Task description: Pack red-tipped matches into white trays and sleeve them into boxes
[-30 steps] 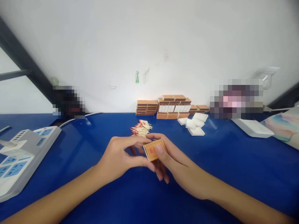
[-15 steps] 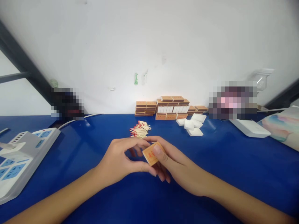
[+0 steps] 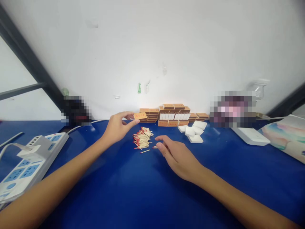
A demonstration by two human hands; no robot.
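Left hand (image 3: 117, 128): gripping an orange matchbox (image 3: 140, 116) by its left end, thumb at the near side, fingers behind and partly hidden. Matchbox held with its printed broad face up, at the near side of the left matchbox stack (image 3: 153, 115); contact between the two could not be determined.

Right hand (image 3: 179, 157): open, fingers loosely curved, a gap between thumb and index finger. It was above the blue tabletop (image 3: 124, 190), to the right of a pile of red-headed matches (image 3: 142, 139). A few stray matches (image 3: 154, 147) showed just beside the thumb tip, partly covered by it; whether the thumb touched them could not be told.

One single match (image 3: 145, 151) lay apart, just in front of the pile, its red head to the left. Most heads in the pile also pointed left.

Along the white wall (image 3: 119, 47): the left stack, then a larger matchbox stack (image 3: 173, 115), with a row of white faces side by side in its middle, then a low stack (image 3: 201, 116) on the right. White matchbox trays (image 3: 195, 139) lay loosely heaped in front of the larger stack.

Far left: power strip (image 3: 30, 171) with a white plug (image 3: 32, 152) seated in it.
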